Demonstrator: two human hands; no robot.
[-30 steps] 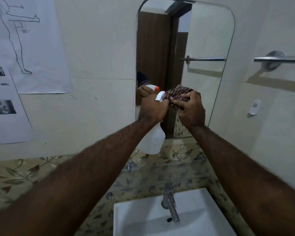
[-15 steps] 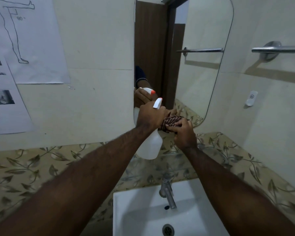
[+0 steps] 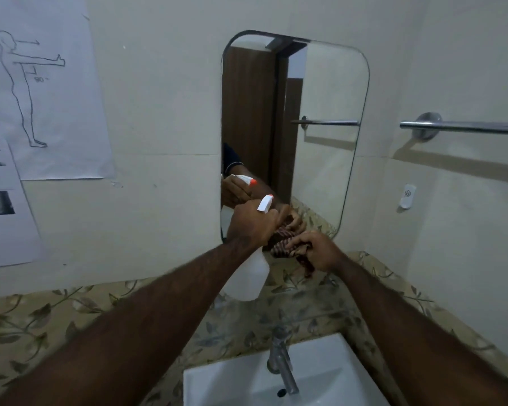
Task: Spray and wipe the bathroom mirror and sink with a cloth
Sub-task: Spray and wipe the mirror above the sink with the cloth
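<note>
A tall mirror (image 3: 320,92) with rounded corners hangs on the cream wall. My left hand (image 3: 251,224) grips the neck of a white spray bottle (image 3: 250,279) with an orange-tipped nozzle, held in front of the mirror's lower left corner. My right hand (image 3: 317,250) holds a bunched brown striped cloth (image 3: 285,247) against the mirror's bottom edge. Both hands are mirrored in the glass. The white sink (image 3: 226,382) sits below, with a chrome tap (image 3: 280,364) at its back.
A chrome towel rail (image 3: 464,127) runs along the right wall, above a small white hook (image 3: 406,196). Paper posters (image 3: 41,89) are taped to the wall at left. A leaf-patterned tile band (image 3: 41,315) runs behind the sink.
My right hand has wiped the cloth down from the mirror's middle to its bottom edge. The left hand with the bottle came down alongside. My view rose again to take in the whole mirror.
</note>
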